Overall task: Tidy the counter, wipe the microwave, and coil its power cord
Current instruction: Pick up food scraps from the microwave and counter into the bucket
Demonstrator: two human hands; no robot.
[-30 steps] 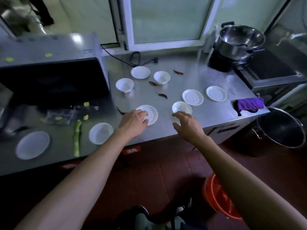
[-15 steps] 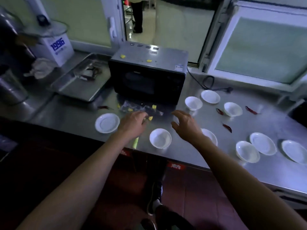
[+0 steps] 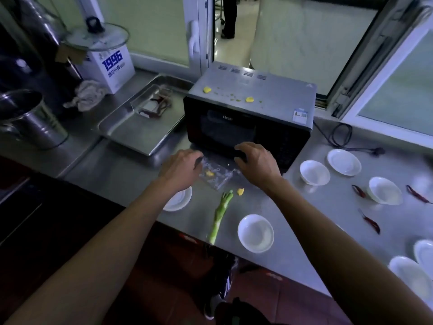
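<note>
Plastic, thin and clear, lay crumpled on the counter point(image 3: 131, 174) just in front of the microwave point(image 3: 248, 118), and both hands had come to it. This wrapper point(image 3: 216, 173) carried a yellow scrap and looked nearly weightless, limp and crackly, likely to spill its crumbs if lifted by one corner; a pinch at two opposite edges, kept level, seemed the safest hold. The left hand point(image 3: 181, 170) was at its left edge with fingers curled, though whether they had already pinched the film could not be told. The right hand point(image 3: 256, 161) hovered over its far right corner, fingers bent downward against the microwave's base, contact likewise unclear. A green onion stalk point(image 3: 220, 214) lay near the front edge, soft and easily bruised. White bowls point(image 3: 255, 233) around it were hard, smooth and breakable. The power cord point(image 3: 342, 137) lay looped to the right of the microwave, flexible enough to coil.
</note>
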